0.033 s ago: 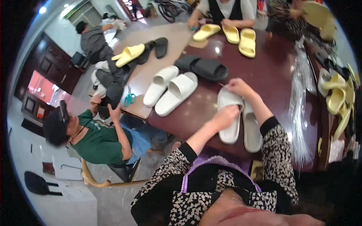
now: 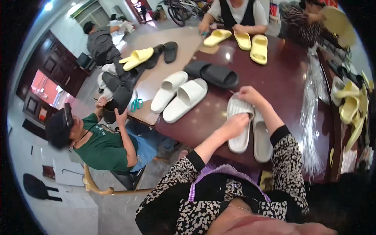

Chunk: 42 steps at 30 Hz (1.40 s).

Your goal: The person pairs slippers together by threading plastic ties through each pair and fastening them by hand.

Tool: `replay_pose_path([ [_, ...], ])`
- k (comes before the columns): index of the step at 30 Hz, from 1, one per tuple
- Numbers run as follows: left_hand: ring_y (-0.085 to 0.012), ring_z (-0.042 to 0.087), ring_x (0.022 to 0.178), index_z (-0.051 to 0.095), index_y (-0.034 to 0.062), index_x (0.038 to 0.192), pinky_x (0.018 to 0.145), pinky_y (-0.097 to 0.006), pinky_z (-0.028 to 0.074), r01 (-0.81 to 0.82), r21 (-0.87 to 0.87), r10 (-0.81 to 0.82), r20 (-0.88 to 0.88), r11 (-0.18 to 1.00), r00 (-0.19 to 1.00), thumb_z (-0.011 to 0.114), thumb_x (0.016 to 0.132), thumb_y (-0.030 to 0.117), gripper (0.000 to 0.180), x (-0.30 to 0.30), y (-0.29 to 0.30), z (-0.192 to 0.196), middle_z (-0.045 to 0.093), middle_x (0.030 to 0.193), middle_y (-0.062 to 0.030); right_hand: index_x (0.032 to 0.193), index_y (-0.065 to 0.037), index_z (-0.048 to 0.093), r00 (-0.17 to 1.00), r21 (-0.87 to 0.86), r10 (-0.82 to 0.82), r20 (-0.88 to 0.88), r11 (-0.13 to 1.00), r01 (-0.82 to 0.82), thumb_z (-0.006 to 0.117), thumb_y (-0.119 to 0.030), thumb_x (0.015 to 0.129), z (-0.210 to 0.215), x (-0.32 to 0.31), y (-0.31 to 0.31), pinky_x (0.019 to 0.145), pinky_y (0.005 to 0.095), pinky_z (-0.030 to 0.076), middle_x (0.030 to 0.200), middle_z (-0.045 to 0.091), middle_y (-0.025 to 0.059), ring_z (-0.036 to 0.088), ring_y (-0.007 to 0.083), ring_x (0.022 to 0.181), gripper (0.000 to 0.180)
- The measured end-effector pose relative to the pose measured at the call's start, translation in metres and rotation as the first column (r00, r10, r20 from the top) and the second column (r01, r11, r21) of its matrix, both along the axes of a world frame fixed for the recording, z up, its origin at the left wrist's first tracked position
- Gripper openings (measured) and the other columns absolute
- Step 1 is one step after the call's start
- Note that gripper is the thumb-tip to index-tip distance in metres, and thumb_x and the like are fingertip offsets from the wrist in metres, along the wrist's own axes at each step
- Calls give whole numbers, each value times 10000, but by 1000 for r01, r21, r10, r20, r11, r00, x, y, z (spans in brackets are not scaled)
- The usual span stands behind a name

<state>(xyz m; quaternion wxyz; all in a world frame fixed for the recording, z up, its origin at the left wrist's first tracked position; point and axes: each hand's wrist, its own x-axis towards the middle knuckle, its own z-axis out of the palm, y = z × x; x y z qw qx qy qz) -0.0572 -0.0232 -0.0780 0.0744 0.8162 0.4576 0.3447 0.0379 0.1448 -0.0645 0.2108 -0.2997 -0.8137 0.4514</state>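
A white slipper (image 2: 238, 145) with a ribbed strap lies in front of me on the dark red table. My left hand (image 2: 234, 126) is closed at the strap's opening, with its fingertips tucked under the edge. At the slipper's toe, my right hand (image 2: 250, 96) is pinched; a thin light line shows at its fingertips, too fine to name. A second, greyer-looking slipper (image 2: 262, 143) lies against the first one's right side, below my right forearm.
White slippers (image 2: 185, 101) and black slippers (image 2: 211, 73) lie left of my hands. Far back are yellow slippers (image 2: 259, 49) by a co-worker. A bundle of clear strands (image 2: 311, 129) lies right. At left, a seated co-worker in green holds a black slipper (image 2: 111, 112) near teal scissors (image 2: 136, 102).
The whole view has shifted slightly, so the table and slippers sit a little lower. Both my hands keep their places on the white slipper.
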Motion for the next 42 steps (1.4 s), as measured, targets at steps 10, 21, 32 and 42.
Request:
replay_pose_path([
  [10,-288,602,851,564,-10,1042,756,-366,492,-25,154,-12,236,988,972,556,814,18,230,2,-23,25,603,1037,-145,769,8,599,909,-235,-381,-169,911,339,612,-72,763,25,22,-22,588,262,445,641,571,33,538,101,652,82],
  [21,-171,608,715,568,-16,1065,614,-283,486,-23,-403,307,658,915,688,544,830,41,243,10,35,55,640,899,-128,839,1,599,758,-312,-442,-481,893,323,567,-46,820,33,45,-84,697,237,458,798,614,41,559,96,740,60],
  [32,-101,547,545,648,11,847,493,-236,414,-7,-494,401,698,870,594,594,838,102,107,31,106,20,612,687,-38,850,5,631,627,-447,-580,-520,811,378,593,-86,827,11,76,-32,673,239,459,792,625,40,562,101,726,101],
  [42,-48,409,444,599,20,892,398,-189,321,274,-542,467,834,795,295,603,861,81,69,45,116,41,521,617,7,886,-4,613,579,-563,-596,-557,783,264,578,-69,858,18,85,-29,601,199,434,741,592,0,519,62,643,80],
])
